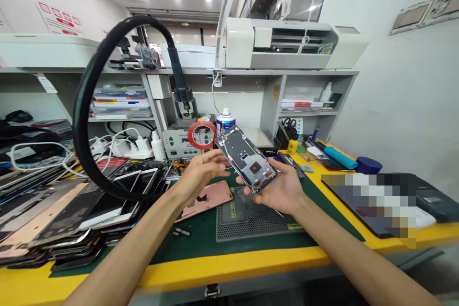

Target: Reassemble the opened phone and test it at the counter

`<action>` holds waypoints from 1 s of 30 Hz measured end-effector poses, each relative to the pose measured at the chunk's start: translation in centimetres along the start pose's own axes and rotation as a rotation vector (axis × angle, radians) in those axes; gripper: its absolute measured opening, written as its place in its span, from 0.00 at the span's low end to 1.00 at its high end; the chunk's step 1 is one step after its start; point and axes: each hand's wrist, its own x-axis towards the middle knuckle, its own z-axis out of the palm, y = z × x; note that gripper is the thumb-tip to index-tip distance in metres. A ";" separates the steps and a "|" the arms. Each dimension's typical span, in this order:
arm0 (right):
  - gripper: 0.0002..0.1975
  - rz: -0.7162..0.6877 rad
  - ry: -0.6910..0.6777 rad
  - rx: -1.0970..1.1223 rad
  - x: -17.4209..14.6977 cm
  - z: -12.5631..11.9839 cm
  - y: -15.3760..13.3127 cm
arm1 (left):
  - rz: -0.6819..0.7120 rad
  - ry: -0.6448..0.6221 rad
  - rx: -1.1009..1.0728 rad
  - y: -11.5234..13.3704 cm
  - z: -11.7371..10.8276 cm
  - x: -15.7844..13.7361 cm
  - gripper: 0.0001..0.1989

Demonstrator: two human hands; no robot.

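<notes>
My right hand (285, 186) grips the lower end of a phone frame (247, 158), its dark inner side turned towards me and tilted above the bench. Small metal parts and a grey plate with a dark square show on the frame. My left hand (204, 169) is by the frame's left edge with its fingers stretched out and apart; whether a fingertip touches the edge I cannot tell. Under the hands lie a pink phone back panel (211, 198) and a grey perforated work mat (258, 229).
Stacked phone parts (71, 229) crowd the left side. A thick black hose (81, 105) arches over them. Behind the frame stand a red tape roll (190, 136) and a spray can (225, 119). A dark tablet-like slab (344, 201) lies right, partly pixelated. Small metal bits (182, 232) lie on the green mat.
</notes>
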 end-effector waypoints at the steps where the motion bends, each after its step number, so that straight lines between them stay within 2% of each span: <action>1: 0.28 0.004 0.003 0.015 0.1 0.1 -0.2 | -0.017 -0.036 -0.305 0.4 0.6 0.5 0.23; 2: 0.29 0.010 0.006 0.028 0.1 0.4 -0.3 | -0.039 -0.040 -0.530 0.7 1.2 1.0 0.22; 4: 0.31 0.024 0.005 0.046 0.2 1.0 -0.5 | -0.040 -0.039 -0.687 1.0 2.2 1.7 0.18; 8: 0.32 0.081 -0.021 0.096 1.0 2.7 -0.3 | -0.022 0.004 -0.827 1.5 3.4 2.6 0.18; 11: 0.33 0.102 -0.034 0.086 2.0 3.8 0.1 | -0.097 0.113 -1.002 2.1 3.9 2.9 0.22; 15: 0.35 0.152 -0.056 -0.145 1.9 4.6 -1.1 | -0.236 0.282 -1.122 2.3 3.0 3.2 0.22; 17: 0.34 0.145 0.062 -0.456 0.7 4.5 -2.6 | -0.240 0.331 -1.167 1.8 2.0 3.3 0.21; 19: 0.30 0.089 0.379 -1.072 -1.0 3.9 -4.0 | -0.207 0.345 -1.197 1.3 1.0 3.2 0.20; 20: 0.26 0.081 0.495 -1.215 -1.8 3.5 -4.4 | -0.199 0.339 -1.198 1.0 0.6 3.2 0.21; 23: 0.20 0.120 0.659 -1.471 -3.2 2.2 -3.8 | -0.216 0.306 -1.140 0.6 0.2 3.0 0.22; 27: 0.26 0.140 0.789 -1.684 -2.2 1.3 -0.2 | -0.231 0.278 -1.061 0.6 0.6 2.7 0.22; 30: 0.15 0.127 0.822 -1.757 -0.9 1.1 1.6 | -0.235 0.290 -1.060 0.4 0.7 2.5 0.22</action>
